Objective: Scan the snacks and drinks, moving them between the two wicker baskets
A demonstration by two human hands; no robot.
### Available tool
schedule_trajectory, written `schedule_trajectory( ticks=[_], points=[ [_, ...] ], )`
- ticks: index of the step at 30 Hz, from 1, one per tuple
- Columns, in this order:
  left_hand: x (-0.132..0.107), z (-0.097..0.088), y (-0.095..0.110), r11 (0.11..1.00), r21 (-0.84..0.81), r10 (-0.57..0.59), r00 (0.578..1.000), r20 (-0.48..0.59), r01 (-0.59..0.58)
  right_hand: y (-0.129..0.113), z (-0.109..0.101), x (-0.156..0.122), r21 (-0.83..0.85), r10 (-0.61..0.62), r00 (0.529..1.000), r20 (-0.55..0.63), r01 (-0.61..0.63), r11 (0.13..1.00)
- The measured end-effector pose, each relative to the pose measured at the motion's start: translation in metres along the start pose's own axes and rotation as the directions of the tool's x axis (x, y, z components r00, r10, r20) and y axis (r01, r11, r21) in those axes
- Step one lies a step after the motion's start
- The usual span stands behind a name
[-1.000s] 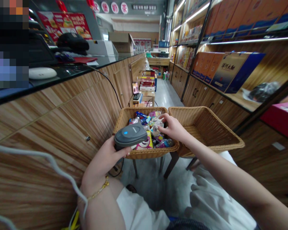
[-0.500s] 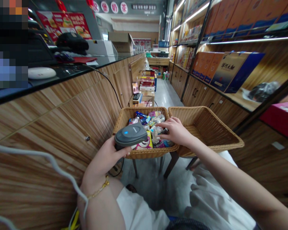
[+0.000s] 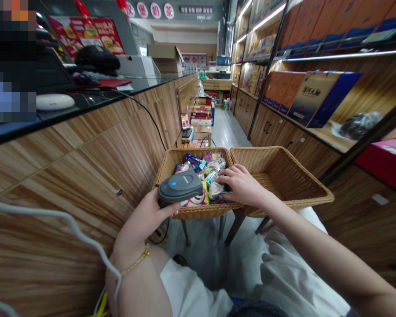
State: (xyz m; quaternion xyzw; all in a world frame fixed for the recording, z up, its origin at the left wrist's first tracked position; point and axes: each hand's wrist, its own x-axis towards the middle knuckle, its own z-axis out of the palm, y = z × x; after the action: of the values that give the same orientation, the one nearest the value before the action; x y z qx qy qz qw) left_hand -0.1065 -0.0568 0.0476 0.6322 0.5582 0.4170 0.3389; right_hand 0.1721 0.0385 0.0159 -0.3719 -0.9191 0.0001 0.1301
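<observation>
While the left hand (image 3: pixel 145 215) grips a grey plastic barcode scanner (image 3: pixel 180 186) – fingers (image 3: pixel 171 210) wrapped beneath it, partly hidden – the right hand (image 3: pixel 240 186) sits half-curled at a clear bottle (image 3: pixel 212 176) in the woven wicker basket (image 3: pixel 168 163). Whether it's gripping is hard to tell.

Up high on the far wall, a row of round red-and-white plaques (image 3: pixel 155 10) carries one big character each: 堡, 奶 and 茶 read clearly, and the one at the left end looks like 汉, so together they spell out hamburger and milk tea. Just beside them, a dark signboard (image 3: pixel 196 9) has white characters too small to make out from here. The gift box (image 3: pixel 312 93) on the right-hand shelf shows four brush-style characters; the third looks like 大, and I can't be sure of the others. The burger poster (image 3: pixel 85 35) has nothing I can read, and the barcode scanner (image 3: pixel 180 186) has a small label on top, too tiny to read
</observation>
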Motion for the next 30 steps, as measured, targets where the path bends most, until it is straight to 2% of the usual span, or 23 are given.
schedule_trajectory(
  ticks=[3, 8, 11, 14, 18, 22, 25, 30],
  points=[
    [0.0, 0.0, 0.001, 1.0, -0.006, -0.007, 1.0, 0.009, 0.007, -0.003, 0.002, -0.002, 0.041, -0.032, 0.999, -0.01, 0.032, 0.999],
    [0.0, 0.001, 0.003, 1.0, -0.004, -0.013, 1.0, 0.003, 0.013, -0.007, -0.001, -0.001, 0.057, -0.214, 0.977, 0.017, 0.213, 0.975],
    [-0.001, 0.001, 0.004, 1.0, -0.002, -0.012, 1.0, 0.001, 0.012, -0.007, -0.003, 0.0, 0.049, -0.238, 0.971, 0.009, 0.237, 0.97],
    [-0.002, 0.0, 0.005, 1.0, -0.01, -0.005, 1.0, -0.006, 0.005, -0.006, -0.003, 0.0, 0.015, -0.189, 0.981, -0.04, 0.19, 0.982],
    [-0.002, 0.0, 0.005, 1.0, 0.0, 0.003, 1.0, -0.017, -0.003, -0.003, 0.0, -0.005, -0.037, -0.054, 0.992, -0.116, 0.05, 0.998],
    [-0.002, 0.0, 0.003, 1.0, 0.008, 0.01, 1.0, -0.023, -0.01, -0.003, 0.011, -0.014, 0.049, 0.05, 0.977, -0.205, -0.041, 0.998],
    [-0.001, 0.001, 0.003, 1.0, 0.014, 0.009, 1.0, -0.008, -0.009, -0.004, 0.023, -0.019, 0.2, 0.134, 0.94, -0.315, -0.072, 0.977],
    [-0.001, 0.003, 0.005, 1.0, 0.011, 0.009, 1.0, 0.008, -0.009, -0.005, 0.032, -0.019, 0.382, 0.256, 0.839, -0.48, -0.063, 0.922]
  ],
)
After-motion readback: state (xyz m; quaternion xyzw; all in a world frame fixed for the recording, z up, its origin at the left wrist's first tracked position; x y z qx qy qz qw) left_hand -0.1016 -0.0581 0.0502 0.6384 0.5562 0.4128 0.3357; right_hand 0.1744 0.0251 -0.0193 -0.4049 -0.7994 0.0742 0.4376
